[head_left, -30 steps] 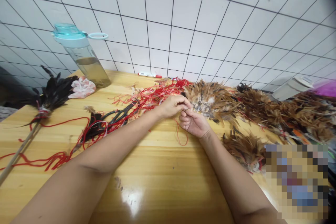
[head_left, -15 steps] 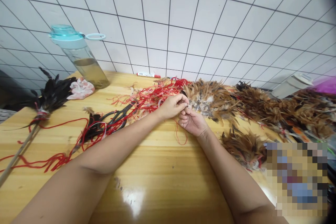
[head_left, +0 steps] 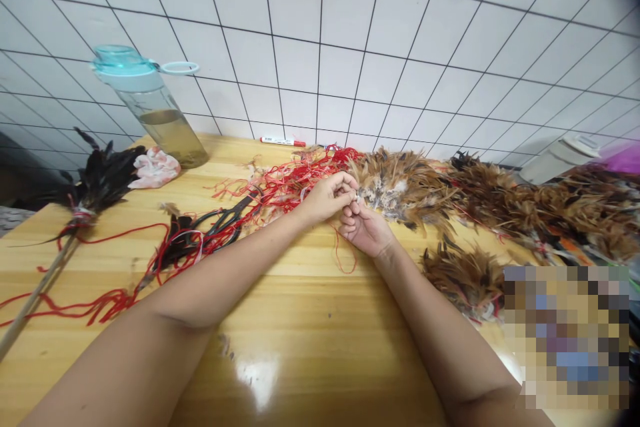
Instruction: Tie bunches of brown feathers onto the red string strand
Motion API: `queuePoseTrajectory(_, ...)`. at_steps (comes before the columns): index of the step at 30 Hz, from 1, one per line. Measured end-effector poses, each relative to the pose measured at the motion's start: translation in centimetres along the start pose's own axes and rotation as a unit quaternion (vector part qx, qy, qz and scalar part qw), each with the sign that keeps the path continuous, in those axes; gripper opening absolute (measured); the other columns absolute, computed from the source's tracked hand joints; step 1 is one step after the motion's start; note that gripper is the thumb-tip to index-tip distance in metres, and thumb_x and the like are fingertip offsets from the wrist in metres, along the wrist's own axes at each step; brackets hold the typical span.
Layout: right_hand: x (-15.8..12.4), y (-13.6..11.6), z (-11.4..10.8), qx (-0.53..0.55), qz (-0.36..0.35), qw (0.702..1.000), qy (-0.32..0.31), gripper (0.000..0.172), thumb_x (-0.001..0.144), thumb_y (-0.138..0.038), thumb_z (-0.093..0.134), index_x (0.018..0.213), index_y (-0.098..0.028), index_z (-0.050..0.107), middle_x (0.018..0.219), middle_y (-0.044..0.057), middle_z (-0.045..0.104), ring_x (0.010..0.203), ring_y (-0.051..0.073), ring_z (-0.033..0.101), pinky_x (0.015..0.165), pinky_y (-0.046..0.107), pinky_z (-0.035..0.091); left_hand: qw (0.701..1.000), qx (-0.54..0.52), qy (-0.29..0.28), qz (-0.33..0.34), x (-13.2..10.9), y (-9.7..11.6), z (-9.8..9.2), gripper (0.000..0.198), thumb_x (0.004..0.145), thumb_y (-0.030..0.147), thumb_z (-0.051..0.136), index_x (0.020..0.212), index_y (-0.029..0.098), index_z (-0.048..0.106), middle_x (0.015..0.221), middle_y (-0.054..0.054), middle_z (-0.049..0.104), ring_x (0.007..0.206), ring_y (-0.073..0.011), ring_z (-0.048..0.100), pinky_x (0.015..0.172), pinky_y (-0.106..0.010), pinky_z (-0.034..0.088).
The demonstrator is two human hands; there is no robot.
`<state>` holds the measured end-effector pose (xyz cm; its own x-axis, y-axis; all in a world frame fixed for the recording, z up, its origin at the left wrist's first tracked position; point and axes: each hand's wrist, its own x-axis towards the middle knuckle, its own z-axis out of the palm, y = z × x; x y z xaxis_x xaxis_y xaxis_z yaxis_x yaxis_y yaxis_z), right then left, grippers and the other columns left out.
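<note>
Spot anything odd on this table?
Red string lies in a loose tangle across the wooden table, snarled over the black-handled scissors. A pixelated patch also blurs out the lower right of the view.

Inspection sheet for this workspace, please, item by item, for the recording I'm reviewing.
surface: glossy yellow wooden table
job's things: brown feather bunch; tangled red string
clutter: black-handled scissors; black feather duster on a wooden stick; pink cloth; clear bottle with teal lid; red-capped marker
hands: left hand and right hand meet beside the feathers; anything held is too small to tell
cables: nothing seen
surroundings: white grid-lined tile wall
</note>
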<state>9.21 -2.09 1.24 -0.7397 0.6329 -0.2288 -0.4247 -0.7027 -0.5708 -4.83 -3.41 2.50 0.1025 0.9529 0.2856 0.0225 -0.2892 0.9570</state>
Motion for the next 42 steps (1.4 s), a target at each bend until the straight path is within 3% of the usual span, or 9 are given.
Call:
queuePoseTrajectory(7, 0.14, -0.12, -0.17, 0.016, -0.007, 1.0, -0.007, 0.033, 0.095, -0.027, 0.04, 0.064, -0.017, 0.042, 0.061, -0.003, 0.046, 0.05, 0.007, 0.036, 0.046, 0.016, 0.031, 0.999, -0.03, 0.004, -0.023, 0.27, -0.68, -0.5, 0.014, 0.076, 0.019, 0.061, 0.086, 0.01, 0.063, 0.07, -0.004, 0.068, 0.06, -0.0091, 0.063, 0.061, -0.02, 0.049)
queuePoseTrajectory(15, 0.15, -0.16, -0.16, 0.01, -0.005, 1.0, 0.0, 0.025, 0.089, -0.018, 0.047, 0.064, -0.018, 0.04, 0.06, -0.004, 0.044, 0.049, 0.007, 0.034, 0.045, 0.018, 0.029, 0.998, -0.041, 0.005, -0.039, 0.36, -0.72, -0.87, 0.019, 0.072, 0.023, 0.067, 0.085, 0.01, 0.069, 0.071, -0.005, 0.07, 0.063, -0.0108, 0.063, 0.064, -0.023, 0.049)
queuePoseTrajectory(42, 0.15, -0.02, 0.05, -0.008, -0.017, 1.0, 0.006, 0.032, 0.091, -0.031, 0.048, 0.063, -0.018, 0.041, 0.059, -0.004, 0.042, 0.049, 0.007, 0.033, 0.046, 0.018, 0.029, 0.995, -0.085, -0.011, -0.05, 0.14, -0.43, -0.77, 0.021, 0.071, 0.024, 0.07, 0.084, 0.009, 0.066, 0.07, -0.006, 0.07, 0.061, -0.0116, 0.064, 0.064, -0.024, 0.051)
